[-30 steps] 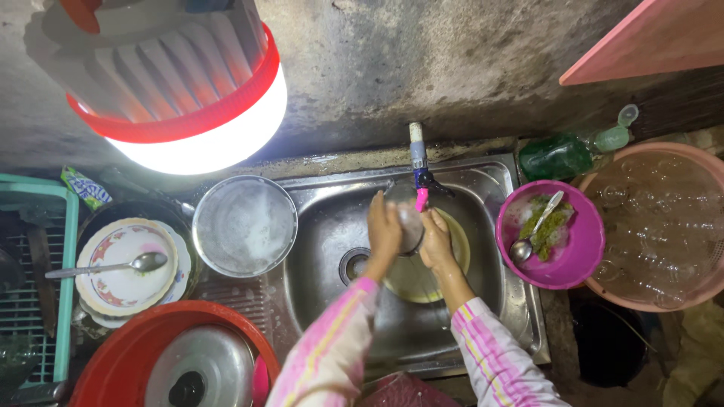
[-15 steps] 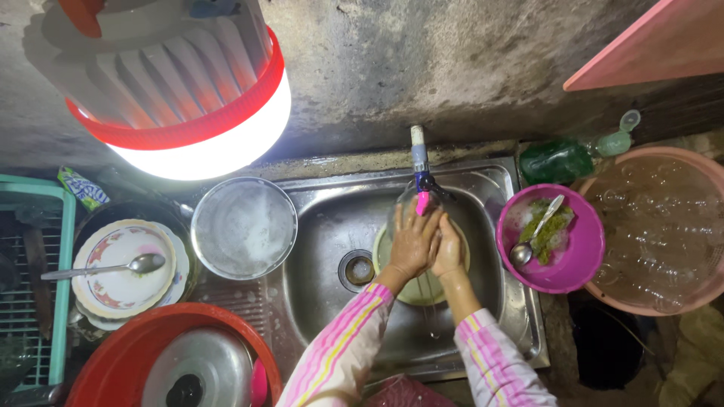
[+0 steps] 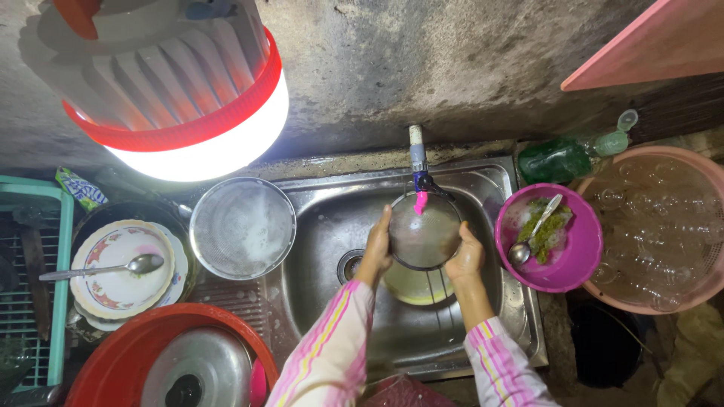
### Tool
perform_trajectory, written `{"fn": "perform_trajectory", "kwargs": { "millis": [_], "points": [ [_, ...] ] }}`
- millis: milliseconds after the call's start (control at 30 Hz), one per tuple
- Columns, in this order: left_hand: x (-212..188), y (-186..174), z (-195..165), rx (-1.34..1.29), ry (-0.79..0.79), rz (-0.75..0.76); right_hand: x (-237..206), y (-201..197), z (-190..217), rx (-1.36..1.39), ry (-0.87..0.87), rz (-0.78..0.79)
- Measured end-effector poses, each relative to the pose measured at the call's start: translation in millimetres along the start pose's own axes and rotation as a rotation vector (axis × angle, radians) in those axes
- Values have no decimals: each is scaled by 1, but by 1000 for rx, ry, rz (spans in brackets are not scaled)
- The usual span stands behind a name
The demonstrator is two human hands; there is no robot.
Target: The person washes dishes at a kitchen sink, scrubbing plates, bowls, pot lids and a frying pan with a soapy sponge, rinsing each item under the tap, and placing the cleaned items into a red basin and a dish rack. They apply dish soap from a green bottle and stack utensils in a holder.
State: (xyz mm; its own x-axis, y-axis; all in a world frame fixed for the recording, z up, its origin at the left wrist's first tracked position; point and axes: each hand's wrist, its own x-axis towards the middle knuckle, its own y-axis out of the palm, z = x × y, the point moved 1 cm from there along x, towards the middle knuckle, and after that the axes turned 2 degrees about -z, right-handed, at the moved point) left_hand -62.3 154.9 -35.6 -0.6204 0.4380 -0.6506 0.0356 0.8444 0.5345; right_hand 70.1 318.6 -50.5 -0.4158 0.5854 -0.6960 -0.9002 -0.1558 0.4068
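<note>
Head view — both hands (image 3: 421,256) apparently grip a steel bowl (image 3: 424,232) under tap (image 3: 416,162)

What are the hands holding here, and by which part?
Both the left hand and right hand hold a round metal bowl by its opposite rims, under the tap.

The bowl (image 3: 424,232) between my hands is shiny wet metal, over a dull steel sink (image 3: 317,218). The magenta basin (image 3: 581,249) is glossy plastic; the wall (image 3: 422,68) is rough concrete.
</note>
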Motion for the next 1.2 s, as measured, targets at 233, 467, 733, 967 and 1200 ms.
{"fn": "perform_trajectory", "kwargs": {
  "millis": [233,467,733,967,1200],
  "points": [
    [-17,-18,-3,-271,6,111,-77,90,63,-1175,-1339,259],
    [-29,-15,-22,-82,28,62,-67,135,116,-1387,-1271,166],
    [-123,-15,-77,-231,102,98,-37,77,23,-1031,-717,211],
    [-224,-41,-132,-335,285,207,-142,38,-41,-1108,-223,817],
    [-316,-116,-153,-441,427,206,-255,93,-51,-1215,-705,967]
  ]
}}
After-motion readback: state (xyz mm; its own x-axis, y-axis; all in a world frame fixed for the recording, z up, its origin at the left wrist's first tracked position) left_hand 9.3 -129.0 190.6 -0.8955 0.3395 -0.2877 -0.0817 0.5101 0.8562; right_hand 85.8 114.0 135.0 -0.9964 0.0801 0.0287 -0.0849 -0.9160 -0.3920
